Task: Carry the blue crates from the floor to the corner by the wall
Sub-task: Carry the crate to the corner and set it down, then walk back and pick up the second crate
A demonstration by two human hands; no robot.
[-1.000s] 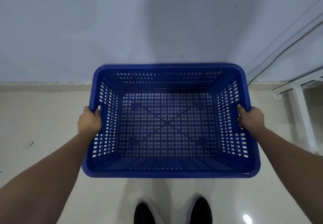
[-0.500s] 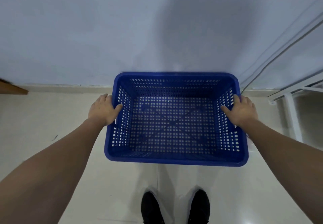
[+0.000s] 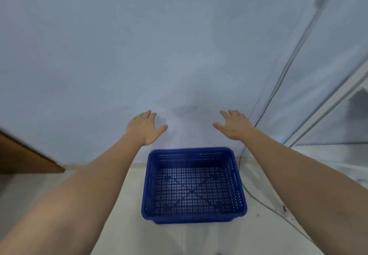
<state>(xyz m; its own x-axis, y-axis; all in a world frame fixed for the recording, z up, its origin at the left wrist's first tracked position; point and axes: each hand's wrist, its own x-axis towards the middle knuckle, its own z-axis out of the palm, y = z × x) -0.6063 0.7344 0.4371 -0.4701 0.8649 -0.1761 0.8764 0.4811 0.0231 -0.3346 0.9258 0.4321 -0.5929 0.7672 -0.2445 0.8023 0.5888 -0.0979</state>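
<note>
Head view:
Crate: blue crate (image 3: 194, 185) sits upright on the pale floor (image 3: 123, 225) at 6 o'clock, against the wall (image 3: 139, 55).
Left hand (image 3: 144, 128): at 10 o'clock above the crate, fingers spread, holding nothing.
Right hand (image 3: 235, 125): at 2 o'clock, likewise spread and empty.
Cable (image 3: 256, 195): trails just right of the crate.

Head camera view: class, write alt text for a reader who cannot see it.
An empty blue crate sits on the pale floor against a white wall. The person's left hand and right hand hover above it, open and holding nothing. A dark cable trails beside the crate's right side.
</note>
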